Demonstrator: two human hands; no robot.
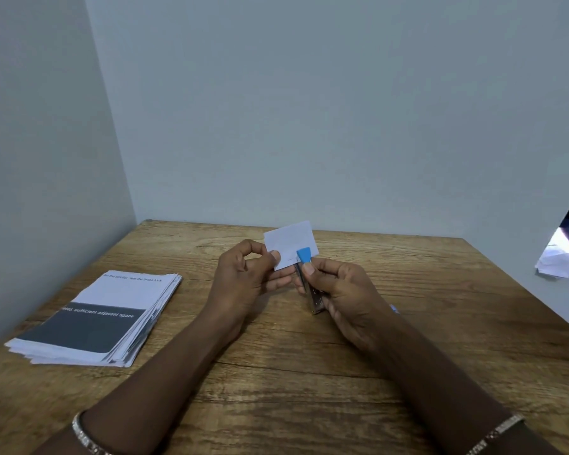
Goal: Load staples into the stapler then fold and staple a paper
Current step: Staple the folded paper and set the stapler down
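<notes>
A stack of printed sheets (96,320) is lying on the table (309,389) at nine o'clock from the hands. Crumpled paper (559,264) at three o'clock is running out of frame. The left hand (243,274) is pinching the folded paper (289,244) above mid-table. The right hand (339,290) is gripping the stapler (316,300), whose blue tip is overlapping the folded paper's five o'clock corner; fingers are hiding much of its body.

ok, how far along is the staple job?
Done: the paper looks folded small, pinched by the left hand. In hand: the right hand grips the stapler, blue nose over the paper's lower edge. Left: the squeeze, it seems; no staple clearly visible, loading can't be checked.
</notes>
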